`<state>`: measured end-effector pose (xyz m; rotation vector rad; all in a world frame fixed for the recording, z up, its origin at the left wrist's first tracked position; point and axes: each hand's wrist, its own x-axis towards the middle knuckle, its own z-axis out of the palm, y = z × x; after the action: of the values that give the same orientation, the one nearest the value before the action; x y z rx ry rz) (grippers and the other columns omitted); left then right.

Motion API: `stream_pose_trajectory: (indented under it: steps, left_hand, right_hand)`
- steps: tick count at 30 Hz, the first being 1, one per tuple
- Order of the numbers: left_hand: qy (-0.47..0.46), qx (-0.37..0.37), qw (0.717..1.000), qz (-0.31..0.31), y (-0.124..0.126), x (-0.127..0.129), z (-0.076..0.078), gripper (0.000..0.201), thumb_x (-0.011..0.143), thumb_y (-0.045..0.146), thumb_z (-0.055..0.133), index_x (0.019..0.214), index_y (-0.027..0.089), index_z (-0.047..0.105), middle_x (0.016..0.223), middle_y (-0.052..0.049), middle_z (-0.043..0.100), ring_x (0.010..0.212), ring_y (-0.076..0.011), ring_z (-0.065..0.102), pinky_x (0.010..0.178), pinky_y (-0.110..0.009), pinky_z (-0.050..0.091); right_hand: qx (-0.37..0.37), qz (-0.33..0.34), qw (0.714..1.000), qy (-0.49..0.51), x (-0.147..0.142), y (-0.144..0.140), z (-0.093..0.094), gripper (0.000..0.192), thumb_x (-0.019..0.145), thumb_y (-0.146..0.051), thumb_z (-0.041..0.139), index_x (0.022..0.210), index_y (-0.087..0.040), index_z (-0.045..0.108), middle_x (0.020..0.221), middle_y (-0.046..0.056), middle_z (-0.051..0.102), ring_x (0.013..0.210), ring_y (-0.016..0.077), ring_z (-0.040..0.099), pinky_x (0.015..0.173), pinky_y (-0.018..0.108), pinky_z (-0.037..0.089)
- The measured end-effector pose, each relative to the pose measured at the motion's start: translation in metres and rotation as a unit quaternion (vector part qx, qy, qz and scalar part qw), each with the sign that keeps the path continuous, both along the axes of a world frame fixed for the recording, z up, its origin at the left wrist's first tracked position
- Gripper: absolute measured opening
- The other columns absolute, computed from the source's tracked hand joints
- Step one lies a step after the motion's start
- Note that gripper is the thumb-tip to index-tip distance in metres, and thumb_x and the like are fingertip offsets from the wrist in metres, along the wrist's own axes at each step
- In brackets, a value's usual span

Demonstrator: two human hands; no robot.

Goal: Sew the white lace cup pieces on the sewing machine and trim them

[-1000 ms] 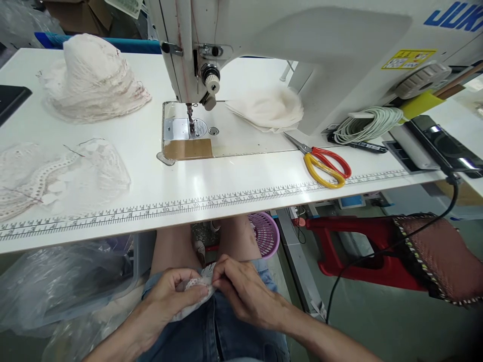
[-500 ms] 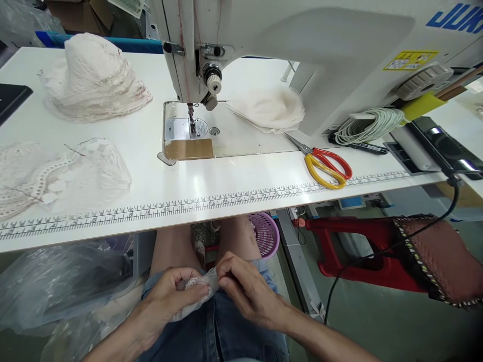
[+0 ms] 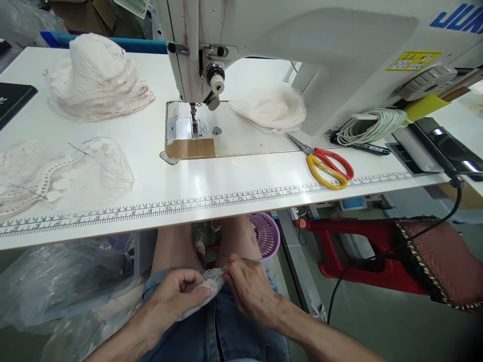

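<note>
Over my lap, below the table edge, both hands pinch a small white lace piece. My left hand grips its left side with fingers curled around the fabric. My right hand holds the right edge between thumb and fingertips. The piece rests on my denim shorts. Above, a white sewing machine stands on the white table, its needle over the plate with nothing under it.
A tall stack of lace cups sits far left, flatter lace pieces nearer. White fabric pieces lie under the machine arm. Red-and-yellow scissors, a coiled cable, a plastic bag, a purple basket and a red stool.
My hands with the lace piece have sunk slightly lower on my lap. My right fingers have shifted along the piece's right edge. The table's things have not moved.
</note>
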<state>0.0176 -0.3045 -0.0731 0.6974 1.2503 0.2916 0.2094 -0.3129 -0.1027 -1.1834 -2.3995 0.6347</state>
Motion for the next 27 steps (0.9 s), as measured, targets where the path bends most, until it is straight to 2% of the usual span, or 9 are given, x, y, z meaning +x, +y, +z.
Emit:
stream_pose_trajectory:
  steps: [4, 8, 10, 12, 14, 17, 20, 24, 27]
  left_hand:
    - [-0.007, -0.003, 1.000, -0.016, 0.000, 0.004, -0.005, 0.043, 0.062, 0.054, 0.072, 0.060, 0.014, 0.054, 0.056, 0.005, 0.037, 0.055, -0.0089, 0.026, 0.050, -0.022, 0.016]
    - [-0.008, -0.007, 1.000, -0.027, 0.001, 0.007, 0.000, 0.045, 0.060, 0.056, 0.072, 0.061, 0.014, 0.055, 0.057, 0.004, 0.038, 0.056, -0.0097, 0.028, 0.051, -0.022, 0.019]
    - [-0.008, -0.004, 0.999, -0.034, 0.003, 0.008, 0.008, 0.045, 0.059, 0.055, 0.073, 0.058, 0.015, 0.053, 0.057, 0.004, 0.037, 0.056, -0.0097, 0.028, 0.050, -0.021, 0.020]
    - [-0.011, -0.010, 0.999, -0.037, 0.004, 0.006, 0.017, 0.045, 0.059, 0.054, 0.074, 0.055, 0.016, 0.050, 0.056, 0.005, 0.035, 0.055, -0.0092, 0.026, 0.049, -0.021, 0.019]
    - [-0.025, -0.010, 0.999, -0.029, 0.005, 0.004, 0.026, 0.044, 0.059, 0.052, 0.074, 0.055, 0.016, 0.049, 0.055, 0.005, 0.035, 0.053, -0.0087, 0.026, 0.048, -0.022, 0.017]
    - [-0.038, 0.019, 0.999, -0.024, 0.006, 0.001, 0.029, 0.040, 0.062, 0.050, 0.073, 0.057, 0.015, 0.054, 0.058, 0.004, 0.038, 0.054, -0.0090, 0.028, 0.049, -0.022, 0.019]
    - [-0.021, 0.020, 0.999, -0.036, 0.008, 0.002, 0.020, 0.038, 0.064, 0.049, 0.072, 0.058, 0.015, 0.056, 0.058, 0.004, 0.038, 0.056, -0.0097, 0.029, 0.050, -0.022, 0.021]
    - [-0.016, 0.004, 0.999, -0.037, 0.008, 0.007, 0.009, 0.038, 0.066, 0.049, 0.070, 0.061, 0.015, 0.055, 0.060, 0.004, 0.038, 0.059, -0.0103, 0.030, 0.052, -0.022, 0.023]
    - [-0.011, 0.005, 0.999, -0.038, 0.007, 0.007, 0.008, 0.039, 0.066, 0.050, 0.069, 0.059, 0.015, 0.053, 0.059, 0.004, 0.036, 0.058, -0.0103, 0.029, 0.052, -0.022, 0.023]
  right_hand:
    - [-0.003, -0.026, 0.999, 0.046, 0.005, -0.001, 0.002, 0.015, 0.091, -0.012, 0.030, 0.082, -0.019, 0.039, 0.073, 0.002, 0.047, 0.057, 0.0141, 0.041, 0.051, 0.026, 0.029]
    - [-0.096, 0.046, 0.981, 0.165, 0.002, 0.002, 0.028, 0.014, 0.089, -0.007, 0.030, 0.088, -0.020, 0.036, 0.085, 0.004, 0.054, 0.074, 0.0128, 0.052, 0.063, 0.023, 0.038]
    - [-0.104, 0.102, 0.978, 0.150, 0.002, 0.005, 0.034, 0.016, 0.085, -0.005, 0.031, 0.088, -0.020, 0.036, 0.082, 0.002, 0.055, 0.070, 0.0119, 0.052, 0.061, 0.023, 0.037]
    - [-0.064, 0.130, 0.987, 0.074, 0.006, 0.008, 0.029, 0.017, 0.082, -0.005, 0.032, 0.085, -0.020, 0.038, 0.075, 0.001, 0.053, 0.058, 0.0125, 0.047, 0.053, 0.024, 0.032]
    - [-0.019, 0.104, 0.994, 0.009, 0.016, 0.012, 0.016, 0.017, 0.081, -0.005, 0.032, 0.083, -0.019, 0.041, 0.071, 0.002, 0.051, 0.052, 0.0133, 0.041, 0.048, 0.025, 0.027]
    - [-0.005, 0.014, 1.000, -0.003, 0.033, 0.014, 0.004, 0.019, 0.086, -0.006, 0.029, 0.080, -0.019, 0.042, 0.064, 0.000, 0.047, 0.048, 0.0124, 0.039, 0.046, 0.024, 0.024]
    - [-0.052, -0.041, 0.997, 0.041, 0.040, 0.012, 0.012, 0.017, 0.094, -0.012, 0.030, 0.084, -0.018, 0.042, 0.063, -0.003, 0.048, 0.048, 0.0097, 0.043, 0.047, 0.020, 0.030]
    - [-0.112, -0.016, 0.985, 0.128, 0.025, 0.004, 0.031, 0.020, 0.097, -0.031, 0.038, 0.086, -0.018, 0.049, 0.072, 0.000, 0.055, 0.059, 0.0099, 0.051, 0.054, 0.020, 0.035]
    - [-0.136, -0.001, 0.987, 0.087, 0.012, 0.000, 0.031, 0.026, 0.089, -0.044, 0.051, 0.089, -0.018, 0.053, 0.080, 0.002, 0.057, 0.067, 0.0121, 0.055, 0.055, 0.022, 0.034]
